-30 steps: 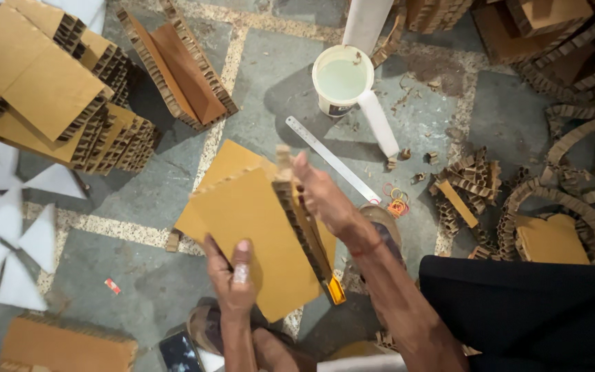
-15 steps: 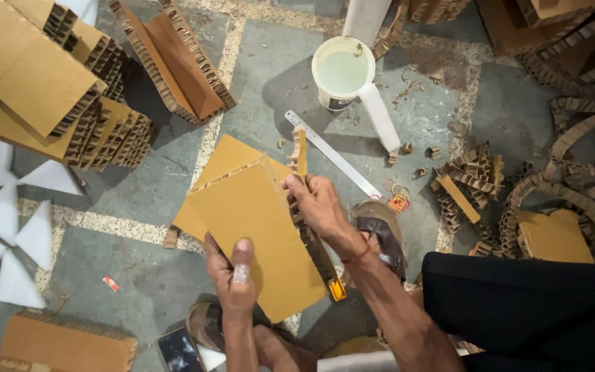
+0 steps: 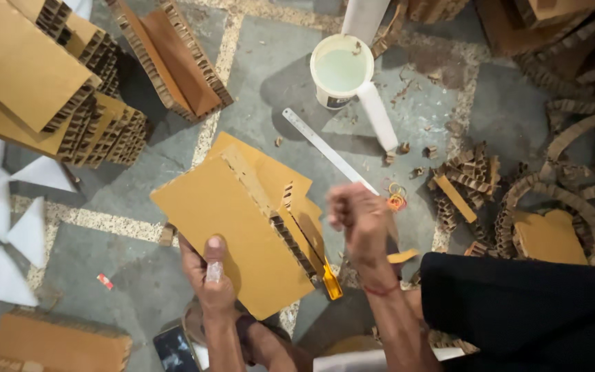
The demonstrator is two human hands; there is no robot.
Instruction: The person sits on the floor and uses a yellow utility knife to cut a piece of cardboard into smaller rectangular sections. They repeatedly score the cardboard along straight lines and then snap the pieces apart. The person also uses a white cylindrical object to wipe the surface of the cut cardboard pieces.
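Left hand [image 3: 209, 279] gripping honeycomb cardboard panel [image 3: 235, 234] at near edge, thumb on top, panel over grey floor [image 3: 277, 76]. Right hand [image 3: 358, 219] fisted and blurred beside panel's cut edge; contents unclear. Yellow cutter [image 3: 330, 284] under that edge. Metal ruler [image 3: 328, 150] and white bucket [image 3: 339, 70] beyond.

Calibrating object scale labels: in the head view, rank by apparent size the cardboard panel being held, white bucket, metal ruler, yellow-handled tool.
1. cardboard panel, held by the left hand, closest to the camera, which may inflate it
2. white bucket
3. metal ruler: longer than the bucket but thin, so unsure
4. yellow-handled tool
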